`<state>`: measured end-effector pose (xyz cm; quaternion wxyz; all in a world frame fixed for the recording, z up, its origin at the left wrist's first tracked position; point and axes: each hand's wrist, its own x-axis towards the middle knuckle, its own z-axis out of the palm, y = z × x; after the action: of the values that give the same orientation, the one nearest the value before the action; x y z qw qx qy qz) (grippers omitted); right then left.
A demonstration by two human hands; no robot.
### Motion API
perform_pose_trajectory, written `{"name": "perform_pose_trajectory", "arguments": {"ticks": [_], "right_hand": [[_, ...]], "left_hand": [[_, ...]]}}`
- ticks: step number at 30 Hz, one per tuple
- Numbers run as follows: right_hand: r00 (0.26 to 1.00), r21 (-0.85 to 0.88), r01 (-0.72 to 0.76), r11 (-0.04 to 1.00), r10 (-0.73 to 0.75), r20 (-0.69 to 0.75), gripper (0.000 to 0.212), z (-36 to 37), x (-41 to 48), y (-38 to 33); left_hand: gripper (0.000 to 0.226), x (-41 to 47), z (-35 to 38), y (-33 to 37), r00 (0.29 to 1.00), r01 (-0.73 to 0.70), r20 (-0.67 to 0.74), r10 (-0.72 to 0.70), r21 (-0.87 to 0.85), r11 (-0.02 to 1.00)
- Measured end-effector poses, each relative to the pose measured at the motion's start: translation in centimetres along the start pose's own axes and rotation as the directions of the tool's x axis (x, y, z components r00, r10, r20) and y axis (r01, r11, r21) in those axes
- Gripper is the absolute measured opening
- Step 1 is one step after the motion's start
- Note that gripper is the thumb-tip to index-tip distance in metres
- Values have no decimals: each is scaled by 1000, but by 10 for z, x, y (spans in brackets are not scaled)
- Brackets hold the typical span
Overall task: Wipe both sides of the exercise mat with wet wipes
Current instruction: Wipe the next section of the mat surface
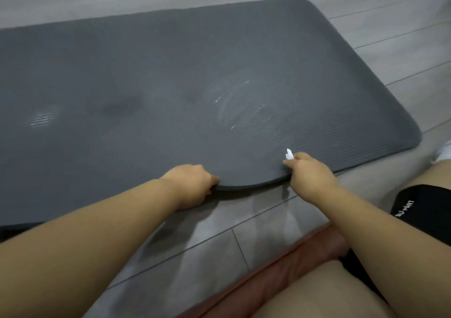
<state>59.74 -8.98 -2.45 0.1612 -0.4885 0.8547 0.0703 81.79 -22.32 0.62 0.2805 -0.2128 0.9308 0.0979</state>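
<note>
At the near edge of the exercise mat (195, 73), spread across the grey floor (214, 242): grips it with the left hand (192, 183), curled underneath; grips it with the right hand (310, 173) too, wet wipe (289, 154) tucked in the same hold; arches the edge upward, probably to flip the mat for its underside.

Dark grey exercise mat (170, 73) with fine ribbed lines and pale whitish smears, white wet wipe (289, 154), light grey plank-patterned floor (219, 232), black shorts (422, 205) with white lettering, reddish-brown seat edge (280, 273)
</note>
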Motion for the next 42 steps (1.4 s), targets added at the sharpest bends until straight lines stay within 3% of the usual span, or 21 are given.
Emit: {"name": "perform_pose_trajectory", "arguments": {"ticks": [4,8,11,13,15,18,21,22,23,24,26,27,29,30,32,33,35,37,39,41,42], "right_hand": [[997,73,53,996,-57,59,46,21,-1,-5],[998,206,-54,977,49,30,50,26,16,-11],[978,275,-181,944,202,-50,30,33,27,-17],[956,299,-257,919,286,-57,25,42,29,-27],[953,312,-247,917,289,-93,22,56,23,-49],[984,290,89,953,-38,-174,20,81,2,-103],[843,255,537,804,-515,-154,27,86,-16,-123],[799,171,601,781,-580,-160,33,83,-9,-112],[821,142,568,811,-548,-157,35,79,3,-99],[897,154,436,887,-413,-160,35,71,17,-84],[984,191,2,982,32,-172,35,62,45,-46],[960,266,-168,949,219,-174,32,56,53,-35],[922,290,-300,909,354,-157,26,50,56,-45],[943,280,-231,932,286,-172,25,52,52,-65],[968,307,109,945,-30,-251,22,64,38,-108],[937,298,309,903,-236,-257,21,72,29,-126],[798,218,602,768,-565,-211,27,78,19,-141],[718,69,688,722,-664,-206,36,70,36,-125],[833,54,517,854,-487,-262,35,54,66,-98],[949,86,164,983,-133,-286,31,45,102,-66],[956,132,17,991,22,-293,29,41,115,-57]], "left_hand": [[34,6,29,-9,994,42,104,-24,-179,983],[35,11,40,-41,999,47,14,-44,-299,953],[62,12,41,-66,983,148,-76,-166,-203,968],[80,10,48,-77,951,304,-9,-310,-163,939],[87,12,59,-78,934,358,53,-354,-175,917],[85,17,71,-77,936,351,37,-350,-174,920],[77,17,70,-85,940,334,-4,-340,-186,924],[71,16,69,-89,943,323,-22,-332,-189,927],[63,16,67,-93,945,310,-41,-323,-193,931],[57,16,66,-96,947,297,-64,-315,-199,934],[51,18,62,-103,942,283,-121,-314,-221,933],[50,19,61,-107,933,292,-141,-330,-239,926],[52,23,60,-111,908,334,-166,-385,-270,903],[54,25,60,-114,895,360,-166,-414,-278,891],[57,31,58,-117,887,399,-123,-444,-276,874],[57,34,57,-119,891,408,-95,-445,-265,874],[57,39,56,-123,896,414,-60,-439,-240,878],[56,42,54,-126,895,427,-31,-444,-218,877],[54,44,54,-129,898,428,-14,-439,-202,881],[50,46,55,-134,902,415,-31,-431,-214,884],[47,48,54,-137,901,408,-50,-430,-235,882]]}}
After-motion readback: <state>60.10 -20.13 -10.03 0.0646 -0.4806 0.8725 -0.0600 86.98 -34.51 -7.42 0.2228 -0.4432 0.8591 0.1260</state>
